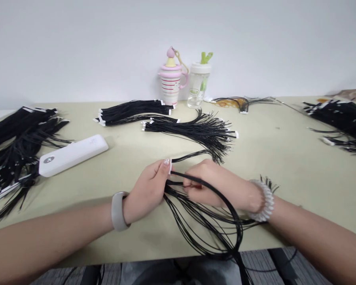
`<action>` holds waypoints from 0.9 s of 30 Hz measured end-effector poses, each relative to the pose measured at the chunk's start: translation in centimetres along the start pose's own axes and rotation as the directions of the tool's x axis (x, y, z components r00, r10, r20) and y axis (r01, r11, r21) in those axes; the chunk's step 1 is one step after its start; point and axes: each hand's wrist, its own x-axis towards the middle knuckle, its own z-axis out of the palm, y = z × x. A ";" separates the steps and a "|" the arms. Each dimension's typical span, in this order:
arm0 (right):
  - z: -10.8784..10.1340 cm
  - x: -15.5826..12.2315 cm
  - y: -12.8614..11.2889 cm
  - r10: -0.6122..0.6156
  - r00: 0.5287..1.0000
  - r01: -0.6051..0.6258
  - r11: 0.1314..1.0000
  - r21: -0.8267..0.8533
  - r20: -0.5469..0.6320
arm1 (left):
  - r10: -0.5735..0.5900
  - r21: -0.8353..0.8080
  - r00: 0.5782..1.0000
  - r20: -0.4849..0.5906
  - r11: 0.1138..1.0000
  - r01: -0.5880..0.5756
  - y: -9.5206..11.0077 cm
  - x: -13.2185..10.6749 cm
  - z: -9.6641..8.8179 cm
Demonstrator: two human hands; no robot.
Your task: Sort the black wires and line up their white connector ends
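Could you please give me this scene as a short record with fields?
Left hand: pinching a white connector, fingers closed
Right hand: fingers curled among the black wires; exact grip unclear
Left wrist: grey band
Right wrist: clear coil bracelet
Table left: wire pile, white oblong device
Table back: pink-lidded cup beside clear bottle
Table right: another wire pile

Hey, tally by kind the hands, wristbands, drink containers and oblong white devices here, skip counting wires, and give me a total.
Hands at the black wires: 2, left hand and right hand
Wristbands: 2, grey band and clear coil
Drink containers: 2, pink-lidded cup and clear bottle
Oblong white device: 1
Total: 7
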 end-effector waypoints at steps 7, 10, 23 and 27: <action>-6.2 -1.3 4.6 0.334 0.685 -0.378 0.923 0.076 -0.647 | -0.124 -0.149 0.992 0.007 0.981 0.124 -0.8 0.2 0.0; -7.8 -1.5 6.2 0.488 0.386 -0.085 0.864 0.496 -0.783 | -0.143 -0.179 0.989 0.022 0.973 0.145 -1.0 0.2 0.0; -3.8 -1.0 1.3 0.293 0.817 0.044 0.827 0.561 -0.496 | -0.020 -0.037 0.998 -0.064 0.999 0.018 -0.7 0.1 0.0; -2.4 -0.9 0.8 0.180 0.895 -0.105 0.974 0.198 -0.409 | -0.015 -0.043 0.999 -0.046 0.999 0.013 -0.7 0.2 -0.1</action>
